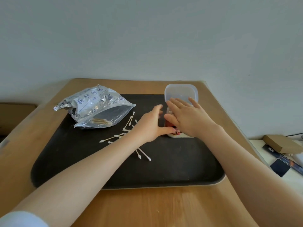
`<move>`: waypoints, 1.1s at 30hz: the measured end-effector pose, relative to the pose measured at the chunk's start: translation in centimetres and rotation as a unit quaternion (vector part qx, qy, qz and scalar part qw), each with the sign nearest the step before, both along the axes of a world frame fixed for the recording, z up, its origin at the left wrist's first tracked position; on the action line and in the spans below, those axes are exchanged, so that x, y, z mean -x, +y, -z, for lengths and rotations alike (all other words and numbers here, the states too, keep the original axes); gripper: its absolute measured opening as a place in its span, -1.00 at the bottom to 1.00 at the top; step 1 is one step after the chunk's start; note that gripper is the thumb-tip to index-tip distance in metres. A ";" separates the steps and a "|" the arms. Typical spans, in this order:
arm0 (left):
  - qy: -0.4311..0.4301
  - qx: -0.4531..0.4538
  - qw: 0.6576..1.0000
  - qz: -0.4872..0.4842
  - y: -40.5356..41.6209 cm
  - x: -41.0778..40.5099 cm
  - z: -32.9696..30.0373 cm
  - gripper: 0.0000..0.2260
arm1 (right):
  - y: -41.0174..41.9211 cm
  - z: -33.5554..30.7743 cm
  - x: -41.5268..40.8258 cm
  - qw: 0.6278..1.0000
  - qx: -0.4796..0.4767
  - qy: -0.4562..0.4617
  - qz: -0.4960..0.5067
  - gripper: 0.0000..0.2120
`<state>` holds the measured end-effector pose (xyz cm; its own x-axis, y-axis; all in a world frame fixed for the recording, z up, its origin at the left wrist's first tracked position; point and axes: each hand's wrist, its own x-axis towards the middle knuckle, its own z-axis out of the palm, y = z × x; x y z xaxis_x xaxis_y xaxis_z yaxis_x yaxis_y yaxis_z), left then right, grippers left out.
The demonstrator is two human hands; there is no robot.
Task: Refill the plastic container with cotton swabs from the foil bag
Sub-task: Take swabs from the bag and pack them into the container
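Observation:
The plastic container (176,136) stands on the right part of a black tray (164,171), its clear hinged lid (181,92) raised behind it. My right hand (188,118) lies flat over the container's top with fingers spread, hiding most of its contents. My left hand (150,123) grips the container's left side, thumb on its near corner. The silver foil bag (91,104) lies open at the tray's back left, with cotton swabs (101,122) showing inside its mouth. Several loose swabs (127,125) are scattered on the tray between bag and container, some under my left forearm.
The tray rests on a wooden table (147,207) against a pale wall. Off the table's right edge lie a cardboard box (282,143) and a dark flat item (279,167). A brown surface shows at the far left.

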<state>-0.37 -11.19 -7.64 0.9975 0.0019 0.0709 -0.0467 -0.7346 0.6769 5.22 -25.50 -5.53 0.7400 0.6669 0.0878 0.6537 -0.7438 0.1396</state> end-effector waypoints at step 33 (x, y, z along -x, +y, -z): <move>-0.027 -0.492 0.869 0.042 8.9 6.0 2.4 -0.76 | 10.6 2.1 5.4 0.994 0.031 0.108 -0.015 -0.86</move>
